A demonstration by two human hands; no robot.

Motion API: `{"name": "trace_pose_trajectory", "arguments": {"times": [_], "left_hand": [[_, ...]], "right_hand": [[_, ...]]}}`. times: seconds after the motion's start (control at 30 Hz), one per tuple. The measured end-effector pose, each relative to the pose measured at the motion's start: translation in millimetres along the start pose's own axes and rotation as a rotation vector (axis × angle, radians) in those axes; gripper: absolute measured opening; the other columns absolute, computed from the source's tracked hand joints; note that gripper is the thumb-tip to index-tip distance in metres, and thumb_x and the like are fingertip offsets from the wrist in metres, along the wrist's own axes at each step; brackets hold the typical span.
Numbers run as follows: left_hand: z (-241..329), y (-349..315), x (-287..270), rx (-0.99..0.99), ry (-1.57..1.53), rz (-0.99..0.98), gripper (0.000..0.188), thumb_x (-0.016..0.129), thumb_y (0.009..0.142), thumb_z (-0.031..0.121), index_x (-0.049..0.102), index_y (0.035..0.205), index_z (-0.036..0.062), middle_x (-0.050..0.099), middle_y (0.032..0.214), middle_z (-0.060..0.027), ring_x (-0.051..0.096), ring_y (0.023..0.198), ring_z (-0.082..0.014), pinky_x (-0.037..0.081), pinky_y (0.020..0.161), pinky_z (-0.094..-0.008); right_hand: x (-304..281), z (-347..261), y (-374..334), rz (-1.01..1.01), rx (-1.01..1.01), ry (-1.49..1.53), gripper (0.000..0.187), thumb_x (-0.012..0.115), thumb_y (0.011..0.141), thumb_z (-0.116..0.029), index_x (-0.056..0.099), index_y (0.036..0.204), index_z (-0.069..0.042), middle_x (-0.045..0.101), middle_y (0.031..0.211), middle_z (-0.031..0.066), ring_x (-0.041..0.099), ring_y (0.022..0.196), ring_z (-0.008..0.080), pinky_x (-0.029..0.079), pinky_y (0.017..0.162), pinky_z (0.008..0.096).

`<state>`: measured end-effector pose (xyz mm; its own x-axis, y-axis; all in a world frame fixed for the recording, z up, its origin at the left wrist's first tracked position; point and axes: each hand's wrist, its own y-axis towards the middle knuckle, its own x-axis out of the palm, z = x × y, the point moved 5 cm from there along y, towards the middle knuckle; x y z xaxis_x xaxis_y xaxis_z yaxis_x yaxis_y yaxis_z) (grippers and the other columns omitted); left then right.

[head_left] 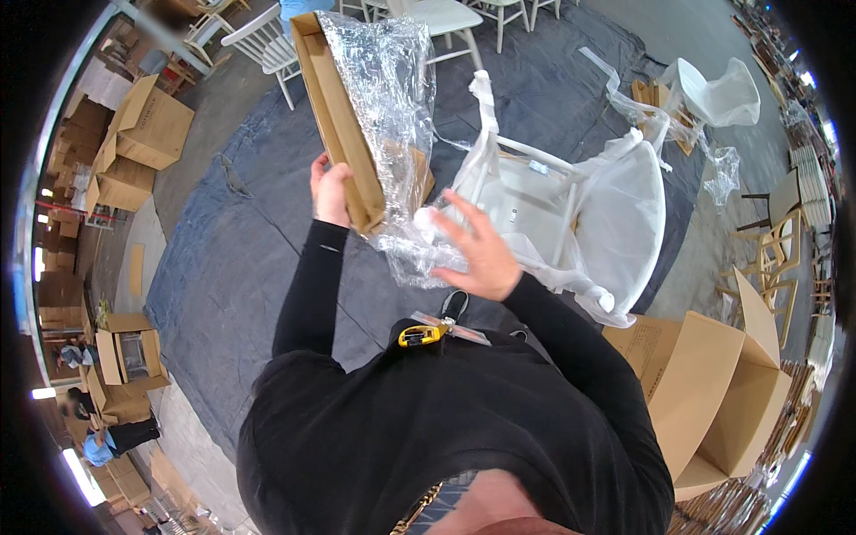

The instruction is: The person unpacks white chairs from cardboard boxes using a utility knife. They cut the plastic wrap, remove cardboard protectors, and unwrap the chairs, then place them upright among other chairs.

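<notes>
My left hand (332, 192) is closed on the near left edge of a long folded cardboard tray (337, 116). The tray is tilted upward and away from me. Clear bubble wrap (383, 71) hangs along its right side and trails down toward the floor cloth. My right hand (481, 250) is open with its fingers spread, beside the bubble wrap and a foam-wrapped leg end; whether it touches either is unclear. To its right, a white chair (530, 192) lies tipped over, its legs and rounded back covered in thin white foam sheet (620, 223).
Dark cloth (241, 259) covers the floor. An opened carton (704, 383) stands near right, and more cartons (147, 129) stand left. White chairs (267, 45) line the far side. A foam-wrapped white chair part (713, 94) lies far right. Another person (111, 437) is at the left.
</notes>
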<state>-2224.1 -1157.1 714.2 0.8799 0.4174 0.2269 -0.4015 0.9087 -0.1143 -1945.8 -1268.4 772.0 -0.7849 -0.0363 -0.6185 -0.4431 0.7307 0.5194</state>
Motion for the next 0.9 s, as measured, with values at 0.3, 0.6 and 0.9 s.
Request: {"name": "trace_pose_trajectory", "arguments": {"times": [0.3, 0.6, 0.9], "left_hand": [[15, 23, -59, -0.156, -0.178, 0.034, 0.051, 0.051, 0.071, -0.011, 0.050, 0.120, 0.0033, 0.060, 0.105, -0.0110, 0.063, 0.094, -0.0282, 0.054, 0.085, -0.0424], [43, 51, -157, -0.345, -0.001, -0.084, 0.062, 0.046, 0.065, -0.016, 0.052, 0.123, 0.0051, 0.060, 0.107, -0.0099, 0.062, 0.094, -0.0276, 0.054, 0.078, -0.0416], [89, 25, -251, -0.149, 0.724, -0.212, 0.081, 0.048, 0.059, -0.011, 0.050, 0.139, 0.0029, 0.065, 0.118, -0.0080, 0.063, 0.101, -0.0208, 0.049, 0.084, -0.0262]], "right_hand": [[53, 32, 7, 0.035, 0.001, -0.112, 0.033, 0.064, 0.072, 0.003, 0.070, 0.099, -0.016, 0.054, 0.092, 0.0036, 0.062, 0.070, 0.0203, 0.051, 0.054, 0.0320], [-24, 114, 36, 0.198, 0.043, -0.299, 0.017, 0.058, 0.076, -0.001, 0.065, 0.088, -0.011, 0.058, 0.096, 0.0071, 0.064, 0.075, 0.0273, 0.054, 0.063, 0.0397], [-65, 217, 95, 0.438, 0.867, 0.546, 0.010, 0.065, 0.083, -0.006, 0.067, 0.082, 0.003, 0.059, 0.067, 0.0028, 0.058, 0.054, 0.0133, 0.045, 0.049, 0.0291]]}}
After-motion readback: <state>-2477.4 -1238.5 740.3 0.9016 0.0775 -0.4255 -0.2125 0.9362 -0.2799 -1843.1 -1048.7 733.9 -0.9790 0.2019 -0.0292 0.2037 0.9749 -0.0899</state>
